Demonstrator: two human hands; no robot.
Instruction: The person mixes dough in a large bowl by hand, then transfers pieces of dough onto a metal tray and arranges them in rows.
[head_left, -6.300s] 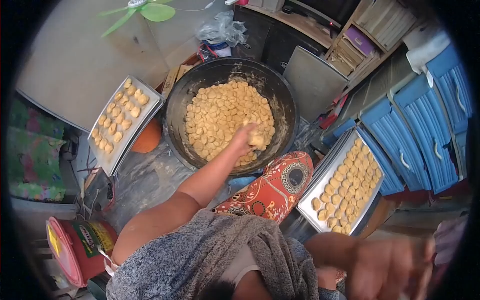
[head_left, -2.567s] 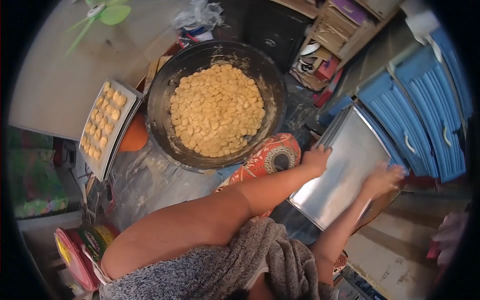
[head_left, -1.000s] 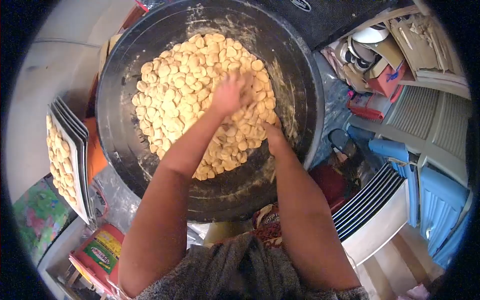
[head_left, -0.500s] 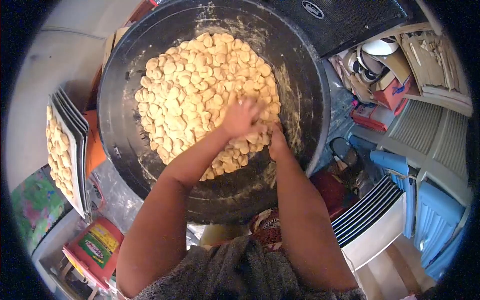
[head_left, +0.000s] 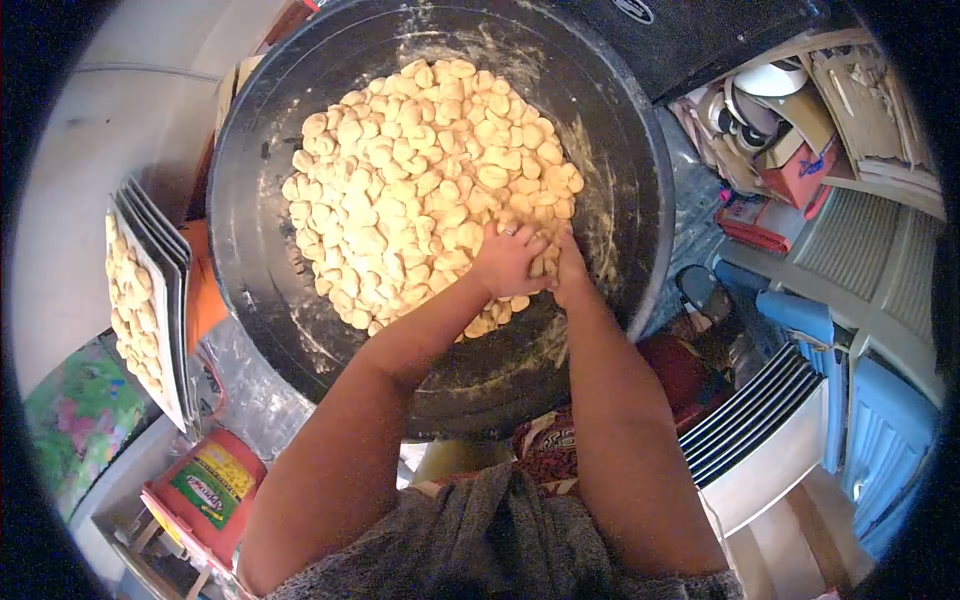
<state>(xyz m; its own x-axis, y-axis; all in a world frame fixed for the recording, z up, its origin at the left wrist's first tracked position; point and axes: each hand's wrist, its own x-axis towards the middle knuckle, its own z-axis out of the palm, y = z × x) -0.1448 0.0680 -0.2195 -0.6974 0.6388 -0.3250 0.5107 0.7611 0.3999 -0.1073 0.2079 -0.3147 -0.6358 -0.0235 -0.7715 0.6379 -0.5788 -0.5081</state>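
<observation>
A large round black tub (head_left: 620, 150) holds a wide heap of small pale-yellow dough pieces (head_left: 420, 180). At the heap's lower right edge, my left hand (head_left: 512, 262) curls over some of the pieces, a ring on one finger. Right beside it, my right hand (head_left: 570, 270) presses against the pieces from the tub's right side. Several pieces lie gathered between the two hands. The fingers of my right hand are mostly hidden behind the pieces and my left hand. Pale powder marks the tub's inner wall.
At the left stand stacked trays with dough pieces (head_left: 135, 300) above a red bucket (head_left: 208, 490). A dark tray stack (head_left: 750, 430) and blue plastic parts (head_left: 885, 430) are at lower right. A box with odds and ends (head_left: 800, 170) sits at upper right.
My left hand has moved down from the heap's top and curled in close to my right hand. The whole view has shifted slightly.
</observation>
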